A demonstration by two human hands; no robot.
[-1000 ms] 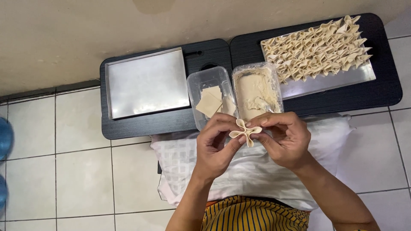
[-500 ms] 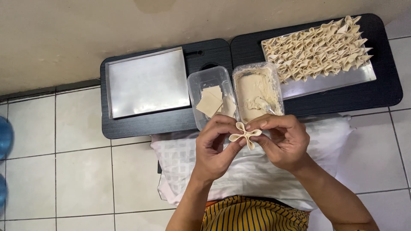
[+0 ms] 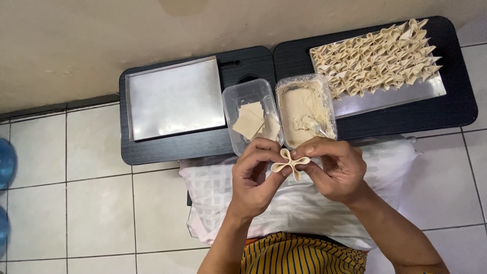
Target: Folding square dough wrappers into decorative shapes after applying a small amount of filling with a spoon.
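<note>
Fingers of both hands, left hand (image 3: 256, 175) and right hand (image 3: 332, 167), pinch the folded dough wrapper (image 3: 289, 162) shut at its middle, over the white cloth (image 3: 304, 203) near the tub of filling (image 3: 304, 109). Since a second ago the wings look more spread, pinch tighter; fold nearly shaped.

Single head-worn view looking almost straight down from above the seated person, near enough that both forearms enter from the bottom edge, taking in two low black tables (image 3: 203, 147) against a beige wall (image 3: 152, 40) and white floor tiles (image 3: 76, 203).
</note>
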